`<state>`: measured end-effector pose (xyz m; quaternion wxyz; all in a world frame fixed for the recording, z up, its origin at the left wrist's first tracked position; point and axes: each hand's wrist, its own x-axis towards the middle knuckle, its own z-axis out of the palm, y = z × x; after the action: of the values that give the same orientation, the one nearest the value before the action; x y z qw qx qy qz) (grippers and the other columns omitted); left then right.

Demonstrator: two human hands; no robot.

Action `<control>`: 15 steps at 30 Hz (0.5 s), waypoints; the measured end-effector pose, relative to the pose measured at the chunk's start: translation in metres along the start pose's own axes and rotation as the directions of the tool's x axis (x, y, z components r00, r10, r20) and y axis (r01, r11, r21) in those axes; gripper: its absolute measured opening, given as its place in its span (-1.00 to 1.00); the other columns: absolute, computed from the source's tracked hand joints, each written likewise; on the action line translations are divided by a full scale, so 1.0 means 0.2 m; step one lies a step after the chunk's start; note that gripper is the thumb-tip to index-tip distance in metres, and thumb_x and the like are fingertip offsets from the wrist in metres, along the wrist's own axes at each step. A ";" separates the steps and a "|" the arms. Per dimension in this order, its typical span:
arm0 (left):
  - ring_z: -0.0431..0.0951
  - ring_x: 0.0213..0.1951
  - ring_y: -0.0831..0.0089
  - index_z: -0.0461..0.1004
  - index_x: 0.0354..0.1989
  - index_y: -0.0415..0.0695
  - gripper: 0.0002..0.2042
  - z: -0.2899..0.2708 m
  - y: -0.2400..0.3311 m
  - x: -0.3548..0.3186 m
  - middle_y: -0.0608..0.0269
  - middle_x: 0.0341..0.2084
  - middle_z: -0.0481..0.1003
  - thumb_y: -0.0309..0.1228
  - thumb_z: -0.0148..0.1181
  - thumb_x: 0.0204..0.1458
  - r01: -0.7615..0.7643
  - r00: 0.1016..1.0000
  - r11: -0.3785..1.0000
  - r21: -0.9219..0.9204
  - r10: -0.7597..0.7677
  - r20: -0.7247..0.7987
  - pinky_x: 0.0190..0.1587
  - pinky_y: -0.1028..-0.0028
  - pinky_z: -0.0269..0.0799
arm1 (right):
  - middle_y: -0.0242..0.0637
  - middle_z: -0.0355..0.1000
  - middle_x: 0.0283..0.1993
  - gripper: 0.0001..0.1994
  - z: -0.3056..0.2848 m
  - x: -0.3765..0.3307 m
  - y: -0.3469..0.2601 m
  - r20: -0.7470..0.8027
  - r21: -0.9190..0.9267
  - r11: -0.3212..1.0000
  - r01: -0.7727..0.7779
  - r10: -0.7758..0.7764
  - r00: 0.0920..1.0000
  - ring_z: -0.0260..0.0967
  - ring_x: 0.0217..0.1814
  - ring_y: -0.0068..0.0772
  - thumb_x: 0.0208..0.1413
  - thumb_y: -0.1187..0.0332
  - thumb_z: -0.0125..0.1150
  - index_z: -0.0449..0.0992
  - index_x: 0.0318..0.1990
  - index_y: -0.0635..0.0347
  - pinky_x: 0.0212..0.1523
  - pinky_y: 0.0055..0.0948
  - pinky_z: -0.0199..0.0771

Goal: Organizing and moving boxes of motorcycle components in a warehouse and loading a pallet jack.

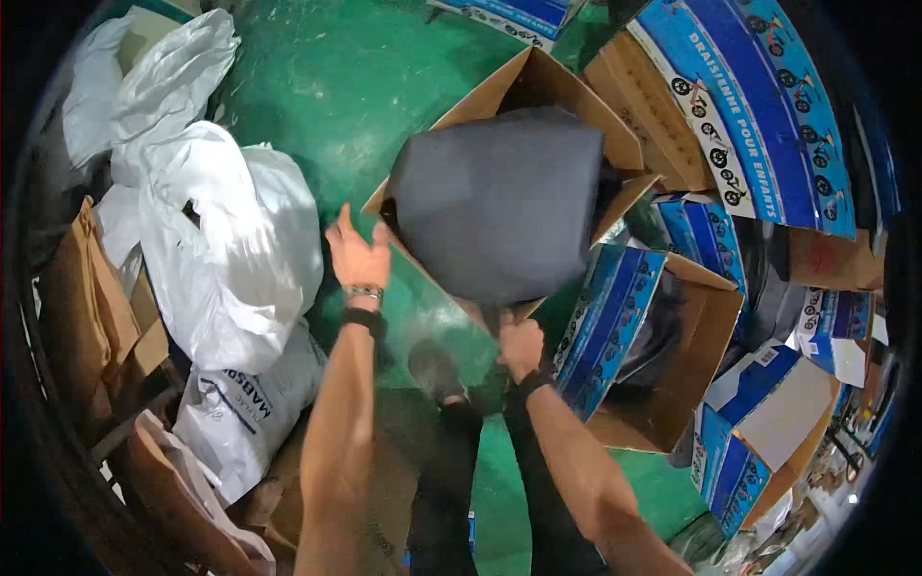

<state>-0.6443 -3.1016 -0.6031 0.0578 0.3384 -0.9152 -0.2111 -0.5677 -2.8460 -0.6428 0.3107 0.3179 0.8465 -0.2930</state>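
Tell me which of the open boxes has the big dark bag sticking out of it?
The plain brown cardboard box right in front, between the left hand and right hand. A dark grey bag bulges from it; the other boxes have blue printed sides.

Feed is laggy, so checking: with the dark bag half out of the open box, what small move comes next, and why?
Probably bring the left hand onto the bag's left side. It hovers open beside the bag, touching nothing, while only the right hand grips the bag's lower edge. The bag sits bulky over the box, so one hand likely won't steady it.

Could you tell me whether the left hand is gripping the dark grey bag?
No, the left hand is open beside the dark grey bag, apart from it.
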 end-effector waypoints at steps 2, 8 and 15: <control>0.40 -0.01 -0.07 0.30 0.15 -0.15 -0.43 0.10 -0.01 0.27 -0.14 -0.06 0.39 -0.27 0.21 -0.10 -0.243 0.962 0.969 0.052 0.234 0.138 0.00 0.15 0.37 | 0.24 0.46 -0.41 -0.60 0.06 0.07 0.08 -0.057 0.068 0.998 -0.009 0.013 0.998 0.46 -0.29 0.24 -0.02 0.15 0.14 0.48 -0.55 0.44 -0.25 -0.06 0.47; 0.52 -0.16 0.00 0.56 -0.43 -0.21 -0.83 0.35 -0.12 0.44 -0.09 -0.33 0.54 -0.40 0.09 -0.09 -0.297 0.894 0.890 0.345 0.132 0.428 -0.06 0.19 0.46 | 0.22 0.47 -0.47 -0.65 0.11 0.08 0.08 -0.006 0.090 0.993 -0.075 0.076 0.997 0.49 -0.49 0.11 -0.15 0.25 0.14 0.48 -0.51 0.51 -0.33 -0.12 0.52; 0.53 -0.29 -0.05 0.55 -0.46 -0.27 -0.86 0.31 -0.10 0.24 -0.19 -0.41 0.52 -0.45 0.12 -0.11 -0.343 0.874 0.921 0.186 0.240 0.423 -0.16 0.12 0.46 | 0.11 0.49 -0.52 -0.76 -0.02 0.17 0.26 0.047 0.230 0.963 0.143 -0.158 0.986 0.52 -0.55 -0.06 -0.07 0.46 0.08 0.41 -0.56 0.59 -0.45 -0.21 0.55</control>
<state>-0.6846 -3.1248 -0.6705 -0.1393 0.1510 -0.9681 -0.1437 -0.5528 -2.7979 -0.6795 0.2768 0.2763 0.8188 -0.4203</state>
